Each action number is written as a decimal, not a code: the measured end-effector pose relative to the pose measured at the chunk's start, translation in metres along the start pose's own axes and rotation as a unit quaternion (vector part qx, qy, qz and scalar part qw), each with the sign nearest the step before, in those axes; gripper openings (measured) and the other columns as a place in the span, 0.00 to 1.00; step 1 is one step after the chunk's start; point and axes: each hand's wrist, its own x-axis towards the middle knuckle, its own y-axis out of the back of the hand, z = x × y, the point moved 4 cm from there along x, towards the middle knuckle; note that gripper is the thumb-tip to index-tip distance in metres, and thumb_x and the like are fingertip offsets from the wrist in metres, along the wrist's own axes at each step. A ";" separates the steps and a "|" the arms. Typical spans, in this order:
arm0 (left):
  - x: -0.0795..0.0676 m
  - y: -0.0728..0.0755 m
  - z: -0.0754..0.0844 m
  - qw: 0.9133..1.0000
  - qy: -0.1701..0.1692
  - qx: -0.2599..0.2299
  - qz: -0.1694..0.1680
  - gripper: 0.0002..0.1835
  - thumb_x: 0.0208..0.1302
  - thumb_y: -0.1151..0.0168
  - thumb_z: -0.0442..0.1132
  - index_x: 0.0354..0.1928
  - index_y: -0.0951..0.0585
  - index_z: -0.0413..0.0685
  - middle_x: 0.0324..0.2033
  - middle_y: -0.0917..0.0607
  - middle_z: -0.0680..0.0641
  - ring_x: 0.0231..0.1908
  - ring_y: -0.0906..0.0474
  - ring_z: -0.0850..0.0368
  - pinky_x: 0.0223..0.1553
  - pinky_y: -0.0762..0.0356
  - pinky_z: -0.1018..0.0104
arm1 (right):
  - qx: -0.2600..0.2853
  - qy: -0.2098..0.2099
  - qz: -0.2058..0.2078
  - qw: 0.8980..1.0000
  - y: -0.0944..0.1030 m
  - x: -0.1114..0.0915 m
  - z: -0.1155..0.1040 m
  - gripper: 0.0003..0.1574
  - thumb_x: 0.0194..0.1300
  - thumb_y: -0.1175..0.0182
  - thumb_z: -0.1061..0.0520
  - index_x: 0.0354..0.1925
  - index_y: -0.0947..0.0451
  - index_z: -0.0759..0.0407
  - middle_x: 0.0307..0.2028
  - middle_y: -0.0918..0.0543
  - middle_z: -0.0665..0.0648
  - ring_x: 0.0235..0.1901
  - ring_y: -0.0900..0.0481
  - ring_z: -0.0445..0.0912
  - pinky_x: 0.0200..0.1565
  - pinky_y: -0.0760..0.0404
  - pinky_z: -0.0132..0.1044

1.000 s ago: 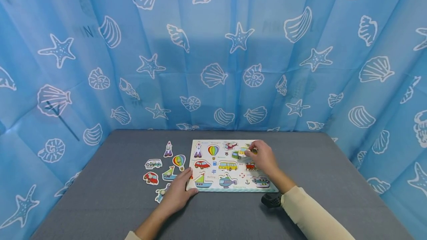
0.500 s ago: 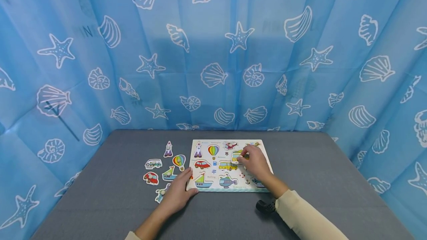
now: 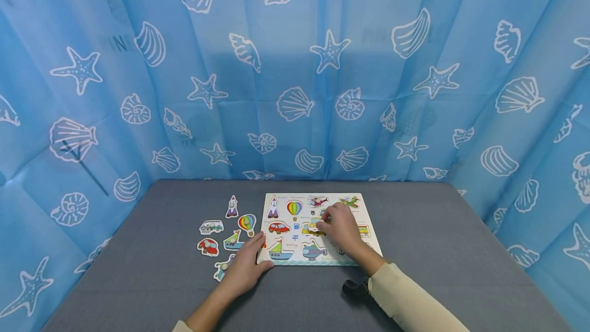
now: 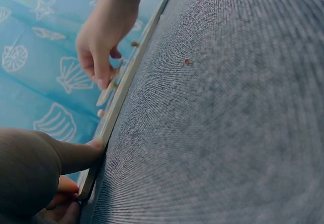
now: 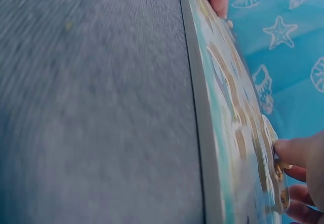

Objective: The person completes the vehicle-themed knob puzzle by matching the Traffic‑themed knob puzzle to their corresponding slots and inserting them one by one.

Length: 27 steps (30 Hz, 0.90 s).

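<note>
My right hand (image 3: pixel 342 227) pinches a flat yellow bus puzzle piece (image 3: pixel 314 223) by its knob, close over the printed yellow bus in the middle of the puzzle board (image 3: pixel 295 262). The right wrist view shows the thumb and fingertips at the upper face of this piece (image 5: pixel 279 183). At the board's near left corner, my left hand (image 3: pixel 248 264) grips the edge. In the left wrist view its thumb (image 4: pixel 81 155) lies on the near edge, with the other fingers curled at the side. The right hand covers part of the board's pictures.
Left of the board lie several loose knobbed pieces: a rocket (image 3: pixel 232 206), a balloon (image 3: pixel 247 223), a sailboat (image 3: pixel 233 241), a red car (image 3: pixel 208 247) and a whitish vehicle (image 3: pixel 211 227). Another piece (image 3: pixel 222 269) is partly behind the left hand. A blue shell-patterned curtain (image 3: pixel 295 132) stands behind the table.
My right hand has moved left and slightly nearer across the board, carrying the bus piece from the upper right to the printed bus. The left hand stays at the corner.
</note>
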 end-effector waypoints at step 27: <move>-0.001 0.001 0.000 1.000 -0.002 0.003 -0.005 0.35 0.53 0.27 0.36 0.62 0.28 0.29 0.63 0.28 0.35 0.63 0.34 0.37 0.61 0.38 0.43 | -0.025 0.005 -0.014 1.000 -0.017 0.000 -0.017 0.17 0.50 0.25 0.54 0.20 0.27 0.50 0.27 0.28 0.50 0.32 0.31 0.48 0.37 0.31 0.43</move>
